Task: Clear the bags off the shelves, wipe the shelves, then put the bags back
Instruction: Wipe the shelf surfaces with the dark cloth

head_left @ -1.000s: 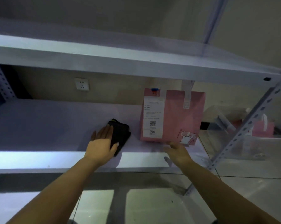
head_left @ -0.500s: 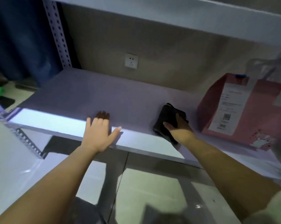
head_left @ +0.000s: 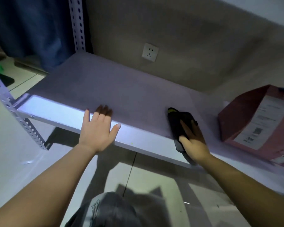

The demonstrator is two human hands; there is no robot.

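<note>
A: On the shelf (head_left: 92, 82), vs half a second back: barely any change. Right hand (head_left: 192, 141) still flat on the black cloth (head_left: 179, 123), left hand (head_left: 98, 128) still planted on the front edge. Camera dipped a bit, the pink bag (head_left: 252, 122) slid toward the frame's right edge.

B: Grip?

A: Both released. Left: fingers straight and spread, palm down, fingertips on the shelf top, holding nothing. Right: fingers straight, pressing the cloth, not curled round it.

B: Materials?

A: Shelf is a smooth, pale flat board, glare along its front lip, with perforated metal uprights (head_left: 77, 25) at the corners. Cloth is soft, folded, dark, overhanging the front edge a little. Bag is boxy pink paper with a white printed label, standing on the shelf right of the cloth, apart from it.
</note>
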